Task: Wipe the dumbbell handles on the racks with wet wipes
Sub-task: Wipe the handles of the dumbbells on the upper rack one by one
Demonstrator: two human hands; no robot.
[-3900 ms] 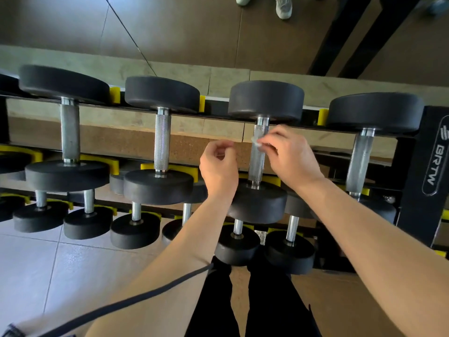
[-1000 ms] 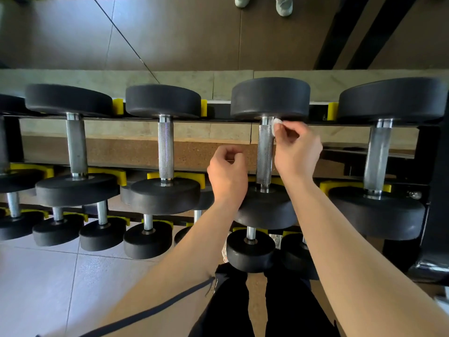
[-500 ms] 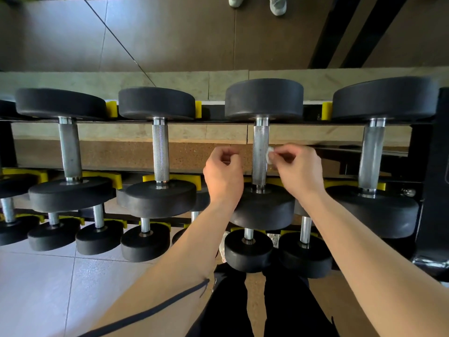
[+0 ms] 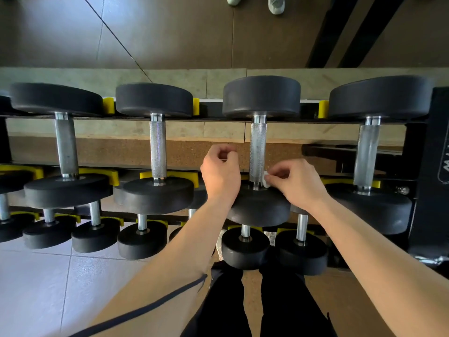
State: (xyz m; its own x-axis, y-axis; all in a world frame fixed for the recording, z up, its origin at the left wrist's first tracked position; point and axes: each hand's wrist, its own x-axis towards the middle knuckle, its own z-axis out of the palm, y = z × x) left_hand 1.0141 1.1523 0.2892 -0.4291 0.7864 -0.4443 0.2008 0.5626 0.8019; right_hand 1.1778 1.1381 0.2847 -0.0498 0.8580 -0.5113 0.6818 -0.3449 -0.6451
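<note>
From the head camera, looking down over a black rack (image 4: pixel 430 171), four large dumbbells lie in a row on the top tier, each with one black head far and one near, resting in yellow cradles (image 4: pixel 108 105). The right hand (image 4: pixel 295 184) pinches a small, bunched white wet wipe (image 4: pixel 266 178) between thumb and fingertips and presses it against the right side of the knurled steel handle (image 4: pixel 257 152) of the third dumbbell (image 4: pixel 261 96) from the left. The wipe sits at the near end of that handle, just above the collar where it meets the near head. The left hand (image 4: pixel 221 173) hangs just to the left of the same handle, apart from it, its fingers curled into a loose fist with nothing visible inside. A thin dark strap (image 4: pixel 145 310) crosses the left forearm. The second dumbbell's handle (image 4: pixel 158 149) to the left and the fourth dumbbell's handle (image 4: pixel 366 154) to the right stand untouched. Smaller dumbbells (image 4: pixel 245 248) fill the lower tiers beneath the arms, over pale floor tiles (image 4: pixel 31 288) on the left. The person's black trousers (image 4: pixel 228 307) show at the bottom, and a pair of light shoes (image 4: pixel 275 4) appears at the top edge on the brown floor.
</note>
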